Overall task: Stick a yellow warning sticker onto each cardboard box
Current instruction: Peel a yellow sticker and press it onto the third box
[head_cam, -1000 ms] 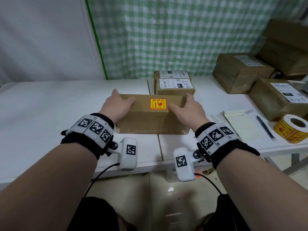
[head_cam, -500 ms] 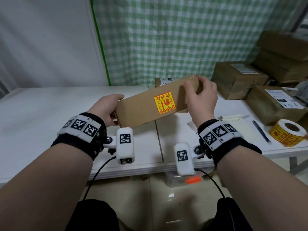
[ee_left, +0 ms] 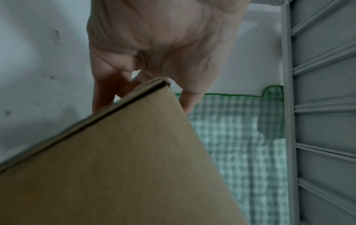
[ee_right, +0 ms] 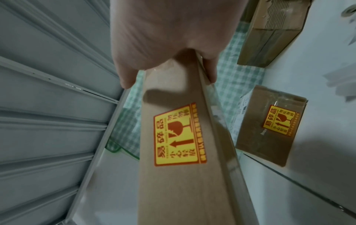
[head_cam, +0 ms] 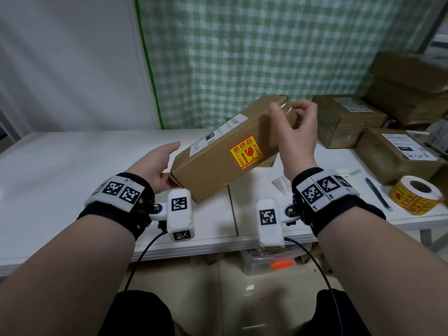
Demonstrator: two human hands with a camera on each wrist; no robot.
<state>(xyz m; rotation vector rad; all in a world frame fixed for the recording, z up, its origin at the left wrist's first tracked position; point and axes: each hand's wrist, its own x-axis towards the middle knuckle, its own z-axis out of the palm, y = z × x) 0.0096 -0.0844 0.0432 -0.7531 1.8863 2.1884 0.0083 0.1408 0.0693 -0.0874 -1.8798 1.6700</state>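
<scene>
A long cardboard box hangs tilted above the white table, its right end higher. A yellow warning sticker is on its near face, also seen in the right wrist view as the sticker on the box. My right hand grips the raised end, thumb on the near face and fingers curled over the top. My left hand supports the lower end with palm and straight fingers, shown behind the box corner in the left wrist view. A second stickered box lies on the table behind.
A roll of yellow stickers sits at the table's right front, with a black pen beside it. Several labelled cardboard boxes stand at the right, more stacked behind. A green checked curtain hangs at the back.
The box has been lifted off the table and tilted, its right end rising steadily. My right hand moved up with that end; my left stayed low at the other end.
</scene>
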